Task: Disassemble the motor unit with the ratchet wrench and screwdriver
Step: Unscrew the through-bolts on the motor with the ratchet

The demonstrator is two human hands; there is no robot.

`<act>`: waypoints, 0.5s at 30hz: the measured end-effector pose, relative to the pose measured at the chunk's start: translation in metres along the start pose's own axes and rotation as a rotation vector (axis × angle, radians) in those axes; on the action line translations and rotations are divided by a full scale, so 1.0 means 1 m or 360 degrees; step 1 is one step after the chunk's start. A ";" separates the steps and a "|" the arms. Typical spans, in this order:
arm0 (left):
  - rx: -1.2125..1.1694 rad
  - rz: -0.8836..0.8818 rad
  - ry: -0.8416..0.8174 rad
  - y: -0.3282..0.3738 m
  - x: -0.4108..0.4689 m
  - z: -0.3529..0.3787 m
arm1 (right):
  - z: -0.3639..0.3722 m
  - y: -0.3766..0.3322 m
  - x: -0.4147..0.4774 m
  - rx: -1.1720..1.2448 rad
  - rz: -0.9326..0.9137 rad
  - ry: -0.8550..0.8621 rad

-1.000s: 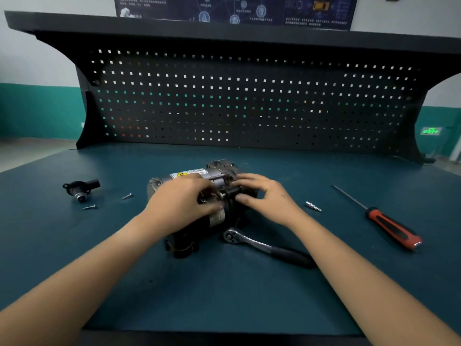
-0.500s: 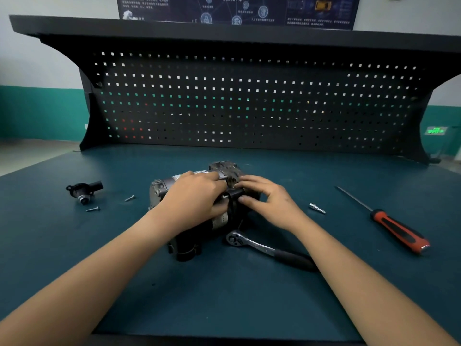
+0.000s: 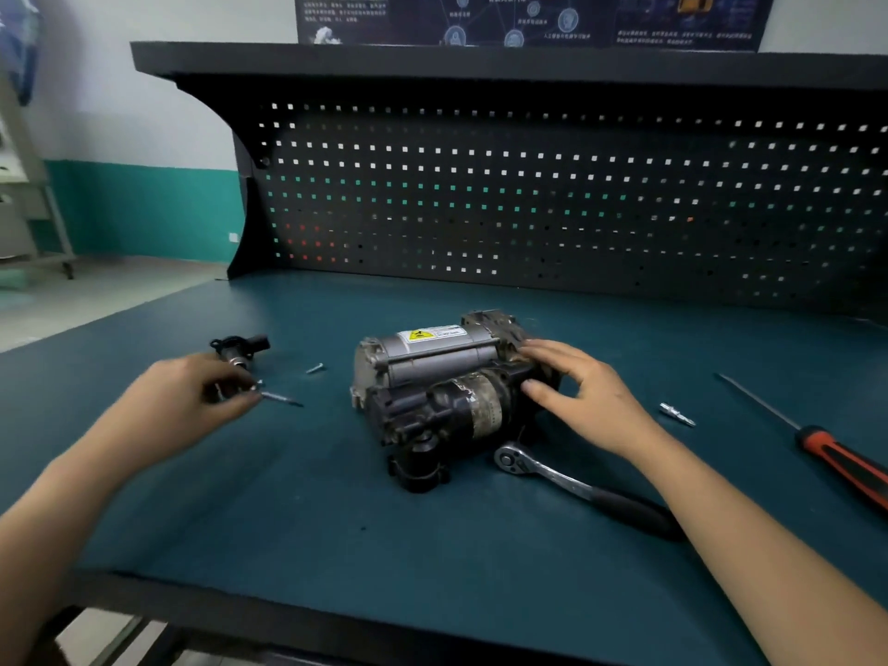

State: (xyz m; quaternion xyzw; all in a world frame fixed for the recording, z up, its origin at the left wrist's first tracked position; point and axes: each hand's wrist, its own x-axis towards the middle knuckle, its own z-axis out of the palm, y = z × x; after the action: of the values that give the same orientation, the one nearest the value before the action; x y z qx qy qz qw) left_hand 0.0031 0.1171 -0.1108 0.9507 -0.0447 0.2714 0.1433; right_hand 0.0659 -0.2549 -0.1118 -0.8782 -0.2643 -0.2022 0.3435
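One long silver bolt (image 3: 281,398) sits pinched in the left hand (image 3: 187,401); the right hand (image 3: 591,401), fingers spread, steadies the grey-and-black motor unit (image 3: 442,377). Bolt removal seems underway; next, lay it down.

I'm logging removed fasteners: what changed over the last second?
The left hand left the grey-and-black motor unit and swung left. It now pinches a long silver bolt near the small black part. The right hand stayed resting on the unit's right end. The chrome ratchet wrench and red-handled screwdriver lie as before.
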 end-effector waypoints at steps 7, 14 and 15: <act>-0.0007 -0.0563 -0.0344 -0.103 -0.016 -0.012 | 0.005 -0.007 -0.004 -0.0133 -0.0011 0.0097; -0.0081 -0.0561 -0.0298 -0.121 -0.021 -0.005 | 0.005 -0.022 -0.011 -0.0327 -0.0007 0.0095; -0.0075 -0.0571 -0.0292 -0.122 -0.022 -0.004 | 0.004 -0.023 -0.012 -0.0376 -0.0016 0.0087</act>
State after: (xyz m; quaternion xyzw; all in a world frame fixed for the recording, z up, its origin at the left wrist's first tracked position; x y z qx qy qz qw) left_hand 0.0023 0.2347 -0.1492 0.9605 0.1062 0.1528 0.2068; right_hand 0.0435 -0.2414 -0.1097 -0.9054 -0.2335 -0.2576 0.2438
